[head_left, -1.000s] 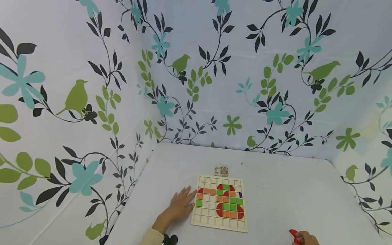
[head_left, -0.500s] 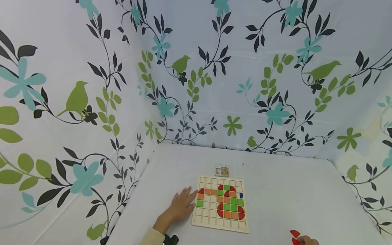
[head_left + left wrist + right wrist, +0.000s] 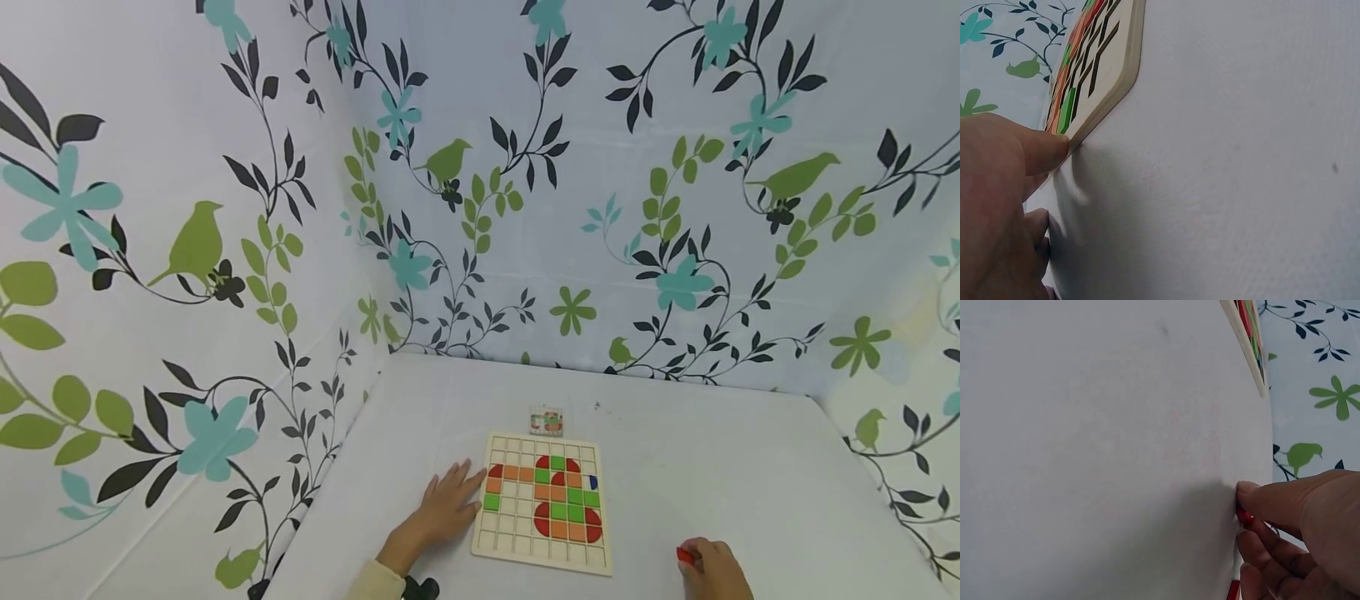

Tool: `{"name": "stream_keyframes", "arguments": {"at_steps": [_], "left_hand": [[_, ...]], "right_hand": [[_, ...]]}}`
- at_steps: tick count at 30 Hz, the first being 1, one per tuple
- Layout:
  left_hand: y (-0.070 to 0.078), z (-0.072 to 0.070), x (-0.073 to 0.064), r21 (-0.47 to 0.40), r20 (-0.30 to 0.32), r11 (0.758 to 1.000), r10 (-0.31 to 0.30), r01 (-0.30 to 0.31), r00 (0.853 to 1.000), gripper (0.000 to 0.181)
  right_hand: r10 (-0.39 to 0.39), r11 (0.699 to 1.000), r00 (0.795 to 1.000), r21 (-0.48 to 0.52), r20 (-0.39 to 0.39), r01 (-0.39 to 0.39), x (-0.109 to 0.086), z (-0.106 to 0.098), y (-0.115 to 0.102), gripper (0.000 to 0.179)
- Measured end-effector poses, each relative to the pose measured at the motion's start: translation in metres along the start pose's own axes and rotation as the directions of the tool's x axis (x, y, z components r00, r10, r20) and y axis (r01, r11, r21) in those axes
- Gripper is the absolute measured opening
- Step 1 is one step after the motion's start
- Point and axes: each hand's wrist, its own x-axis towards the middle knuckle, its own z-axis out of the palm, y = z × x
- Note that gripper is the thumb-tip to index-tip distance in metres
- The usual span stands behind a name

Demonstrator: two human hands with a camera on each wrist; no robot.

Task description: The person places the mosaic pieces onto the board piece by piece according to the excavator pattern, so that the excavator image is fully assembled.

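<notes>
A light wooden grid board (image 3: 510,540) lies on the white table with red, orange, green and blue pieces in its cells. My left hand (image 3: 447,504) rests at the board's left edge, fingers spread; in the left wrist view the thumb (image 3: 1047,152) touches the board's rim (image 3: 1124,78). To the right of the board, just above the table, my right hand (image 3: 712,567) pinches a small red piece (image 3: 684,556) between thumb and fingers. The right wrist view shows this red piece (image 3: 1244,515) mostly covered by the fingertips. Another red piece (image 3: 1233,590) shows below the hand there.
Behind the board sits a small patterned card (image 3: 546,422), seemingly in a clear holder. White cloth with leaves, birds and flowers (image 3: 570,308) rises at the back and sides of the table (image 3: 675,467). A dark object (image 3: 422,588) is by the left wrist.
My right hand has moved left and away from the front edge, toward the board, with a red piece in its pinch. My left hand stays at the board's edge.
</notes>
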Motion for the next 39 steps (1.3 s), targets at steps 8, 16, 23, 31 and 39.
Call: {"name": "stream_keyframes", "arguments": {"at_steps": [8,16,23,31,39], "left_hand": [[-0.007,0.006,0.004,-0.026,0.002,1.000,0.014,-0.014,1.000,0.058],[-0.007,0.007,0.003,-0.019,-0.011,1.000,0.012,-0.012,1.000,0.059],[-0.005,0.000,0.000,0.002,-0.012,1.000,0.014,-0.014,1.000,0.058],[-0.010,0.004,0.001,-0.030,-0.025,0.999,0.037,-0.038,0.999,0.059],[-0.018,0.012,0.006,0.010,-0.042,0.999,0.039,-0.039,0.998,0.058]], "right_hand": [[0.078,0.996,0.996,0.042,0.039,-0.079,0.023,0.026,-0.047,0.026],[0.051,0.998,0.999,0.036,0.014,-0.051,0.021,0.041,-0.088,0.022],[-0.062,0.998,0.997,-0.013,-0.037,0.062,0.018,0.044,-0.144,0.024],[-0.339,0.940,0.941,-0.028,-0.016,0.339,0.012,0.079,-0.214,0.024],[-0.454,0.890,0.888,-0.018,0.071,0.456,0.014,0.123,-0.240,0.013]]}}
